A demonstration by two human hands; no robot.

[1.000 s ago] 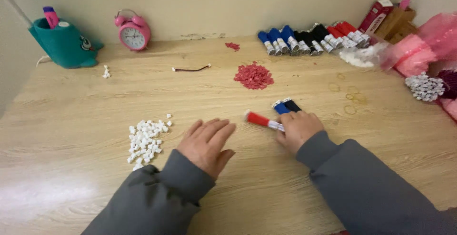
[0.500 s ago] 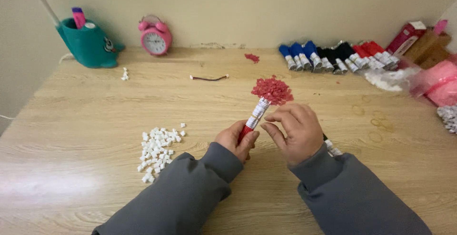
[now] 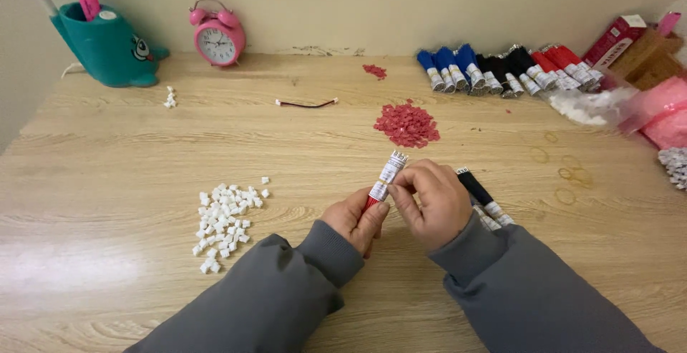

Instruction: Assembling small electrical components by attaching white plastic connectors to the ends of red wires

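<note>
- Red wire bundle (image 3: 384,181) with a white paper label wrap, held up tilted over the table (image 3: 143,145), between both my hands, top end pointing away from me.
- My left hand (image 3: 354,218) grips the lower red end, fingers curled shut around it; bundle sticks out above this hand.
- My right hand (image 3: 428,199) is just right of the bundle, thumb and fingertips pinching the white label part near the middle.
- Both hands touching the bundle, close together, near the table's front centre.
- Black wire bundle (image 3: 478,194) lies flat on the table just behind my right hand, partly hidden by it.
- Pile of small red pieces (image 3: 406,123) beyond the hands, apart from them.
- Pile of small white pieces (image 3: 224,223) to the left of my left hand, apart.
- Row of blue, black and red bundles (image 3: 508,70) at far right by the wall.
- Pink alarm clock (image 3: 217,32) and teal holder (image 3: 107,49) at far left.
- Short red-ended wire (image 3: 306,103) lies beyond the hands, mid-table.
</note>
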